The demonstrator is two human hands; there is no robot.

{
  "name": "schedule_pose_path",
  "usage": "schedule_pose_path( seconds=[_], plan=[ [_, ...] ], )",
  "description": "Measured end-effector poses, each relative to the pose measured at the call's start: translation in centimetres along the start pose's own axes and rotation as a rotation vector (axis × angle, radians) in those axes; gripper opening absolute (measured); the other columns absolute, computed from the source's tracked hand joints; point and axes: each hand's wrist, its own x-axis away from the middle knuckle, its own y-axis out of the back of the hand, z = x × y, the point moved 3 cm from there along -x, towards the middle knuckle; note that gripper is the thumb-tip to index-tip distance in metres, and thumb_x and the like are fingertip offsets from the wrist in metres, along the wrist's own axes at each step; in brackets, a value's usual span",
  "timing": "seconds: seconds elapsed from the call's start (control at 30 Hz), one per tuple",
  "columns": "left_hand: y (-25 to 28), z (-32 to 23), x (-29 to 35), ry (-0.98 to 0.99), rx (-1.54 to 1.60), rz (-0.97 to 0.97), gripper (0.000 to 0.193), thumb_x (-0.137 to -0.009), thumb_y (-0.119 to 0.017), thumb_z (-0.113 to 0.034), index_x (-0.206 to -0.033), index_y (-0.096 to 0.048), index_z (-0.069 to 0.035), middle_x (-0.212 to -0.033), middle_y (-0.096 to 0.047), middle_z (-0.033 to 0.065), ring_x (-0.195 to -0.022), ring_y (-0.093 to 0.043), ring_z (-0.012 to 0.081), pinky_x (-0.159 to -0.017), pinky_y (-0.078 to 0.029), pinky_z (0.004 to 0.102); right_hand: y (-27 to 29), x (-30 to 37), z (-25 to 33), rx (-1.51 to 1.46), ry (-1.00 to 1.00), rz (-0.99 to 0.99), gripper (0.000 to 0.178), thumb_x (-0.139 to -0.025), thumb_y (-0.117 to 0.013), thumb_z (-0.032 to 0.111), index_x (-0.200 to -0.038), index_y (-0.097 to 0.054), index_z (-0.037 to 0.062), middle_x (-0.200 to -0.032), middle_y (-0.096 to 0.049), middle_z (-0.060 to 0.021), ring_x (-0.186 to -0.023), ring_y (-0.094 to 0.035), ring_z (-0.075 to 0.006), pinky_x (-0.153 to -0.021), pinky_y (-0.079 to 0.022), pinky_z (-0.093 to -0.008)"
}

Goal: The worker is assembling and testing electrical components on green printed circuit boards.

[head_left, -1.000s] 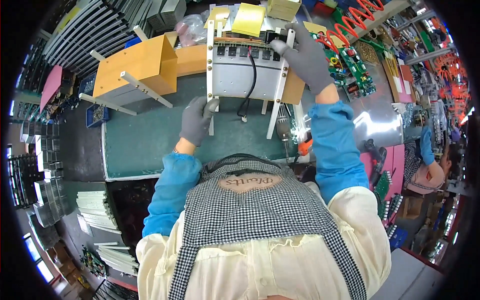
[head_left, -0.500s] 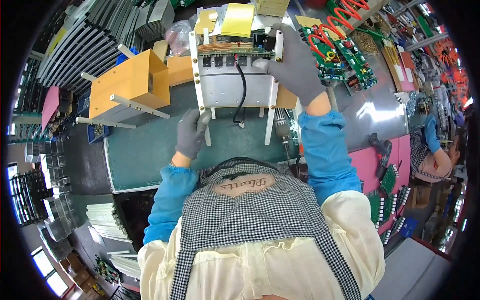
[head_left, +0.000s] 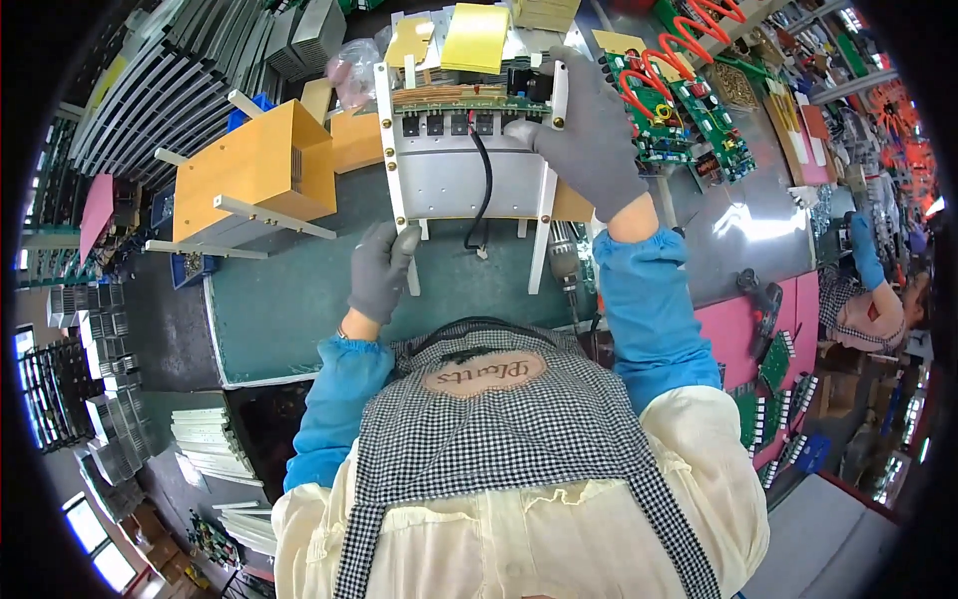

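Both hands are gloved in gray: the left hand (head_left: 382, 272) pinches the lower part of a slim white left post (head_left: 392, 165), while the right hand (head_left: 595, 145) clasps the upper part of the matching right post (head_left: 545, 212), thumb in front. These posts flank a silver metal assembly (head_left: 434, 180) ahead of the person, over the dark green tabletop (head_left: 299, 324); whether it rests there cannot be told. A black cable (head_left: 489, 185) hangs down its front, below a long green circuit board (head_left: 464, 105). Leftward stands an orange-yellow box (head_left: 232, 190) with white legs.
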Motion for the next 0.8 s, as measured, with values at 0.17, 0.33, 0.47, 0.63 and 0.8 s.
schedule_pose_path(
  seconds=[0.17, 0.33, 0.47, 0.63, 0.8],
  plan=[
    [-0.1, 0.2, -0.2, 0.05, 0.041, 0.007, 0.035, -0.094, -0.064, -0.033, -0.083, -0.059, 0.0, -0.074, -0.053, 0.0156, -0.068, -0.052, 0.0315, -0.062, -0.043, 0.0402, -0.3, -0.3, -0.2, 0.04, -0.022, -0.013, 0.087, -0.068, -0.085, 0.036, -0.138, -0.04, 0.0107, -0.127, -0.059, -0.0163, -0.122, -0.048, -0.0423, -0.102, -0.04, -0.0496],
    [0.0, 0.0, -0.7, 0.045, 0.049, 0.005, 0.033, -0.094, -0.064, -0.032, -0.085, -0.061, -0.001, -0.075, -0.054, 0.0155, -0.069, -0.054, 0.0312, -0.063, -0.044, 0.0401, -0.5, -0.9, -0.3, 0.006, -0.071, 0.035, 0.086, -0.069, -0.086, 0.035, -0.138, -0.04, 0.0118, -0.127, -0.059, -0.0166, -0.123, -0.048, -0.0419, -0.102, -0.041, -0.049],
    [0.1, 0.1, -0.8, 0.042, 0.044, 0.028, 0.032, -0.094, -0.063, -0.033, -0.089, -0.064, -0.001, -0.077, -0.056, 0.0156, -0.07, -0.055, 0.032, -0.064, -0.044, 0.0403, -0.6, -1.1, -0.5, 0.003, -0.063, 0.027, 0.086, -0.068, -0.086, 0.034, -0.138, -0.041, 0.0119, -0.125, -0.06, -0.0178, -0.122, -0.048, -0.0415, -0.101, -0.041, -0.0488],
    [0.1, -0.1, -0.8, 0.025, 0.038, 0.005, 0.033, -0.094, -0.063, -0.034, -0.09, -0.064, -0.002, -0.077, -0.057, 0.0159, -0.071, -0.055, 0.0329, -0.064, -0.044, 0.0409, -0.6, -1.0, -0.4, -0.019, 0.026, -0.048, 0.082, -0.066, -0.085, 0.026, -0.135, -0.045, 0.0081, -0.111, -0.064, -0.022, -0.106, -0.061, -0.0399, -0.088, -0.048, -0.0465],
    [0.3, -0.1, -0.7, 0.038, 0.036, 0.026, 0.033, -0.094, -0.063, -0.034, -0.091, -0.065, -0.001, -0.077, -0.056, 0.0165, -0.071, -0.055, 0.0337, -0.064, -0.044, 0.0417, -0.4, -1.0, 0.0, -0.008, -0.043, 0.0, 0.083, -0.067, -0.085, 0.028, -0.136, -0.043, 0.0101, -0.115, -0.063, -0.0212, -0.113, -0.055, -0.0405, -0.093, -0.045, -0.0477]
  ],
)
